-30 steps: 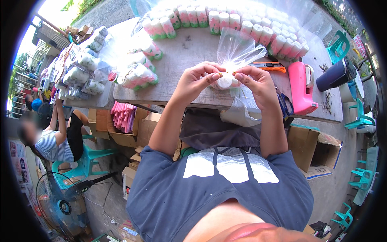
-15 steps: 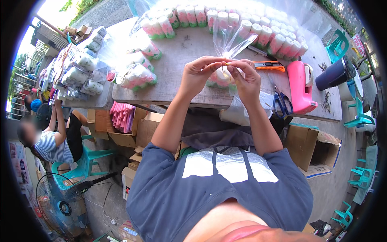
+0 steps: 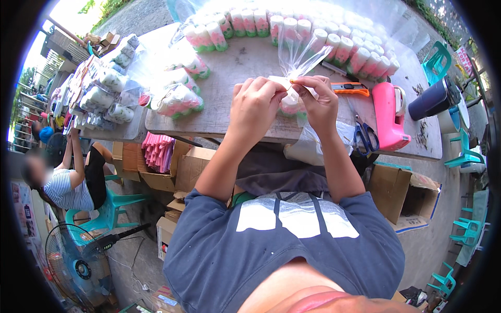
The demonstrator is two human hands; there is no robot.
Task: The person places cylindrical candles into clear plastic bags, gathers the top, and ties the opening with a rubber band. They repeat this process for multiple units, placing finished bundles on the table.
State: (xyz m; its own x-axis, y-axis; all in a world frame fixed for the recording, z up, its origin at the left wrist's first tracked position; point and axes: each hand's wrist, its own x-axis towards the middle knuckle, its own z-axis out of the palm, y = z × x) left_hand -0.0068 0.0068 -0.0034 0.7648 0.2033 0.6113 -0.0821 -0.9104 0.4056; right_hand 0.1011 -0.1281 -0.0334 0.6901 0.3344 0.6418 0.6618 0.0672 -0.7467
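Left hand (image 3: 257, 107) and right hand (image 3: 319, 101) meet over the table (image 3: 229, 68), fingertips pinched closed on a small yellow band (image 3: 291, 81) at the gathered neck of a clear plastic bag (image 3: 297, 57). Its loose top fans out beyond the fingers; its filled part, white, pink and green, sits on the tabletop between the hands, partly hidden.

At the far left, a seated person in a striped shirt (image 3: 68, 189) is near a standing fan (image 3: 81, 268). Next come white patterned rolls (image 3: 112, 81), a cardboard box of pink items (image 3: 159, 151), and bagged pink-and-green bundles (image 3: 177, 99). Near the right hand lies an orange utility knife (image 3: 352, 89), with rows of white-and-pink rolls (image 3: 360, 56) behind it. Further right are dark blue-handled scissors (image 3: 367, 136), a pink tape dispenser (image 3: 387, 117), a dark tumbler (image 3: 430, 100) and teal chairs (image 3: 462, 148), the chairs beyond the table.
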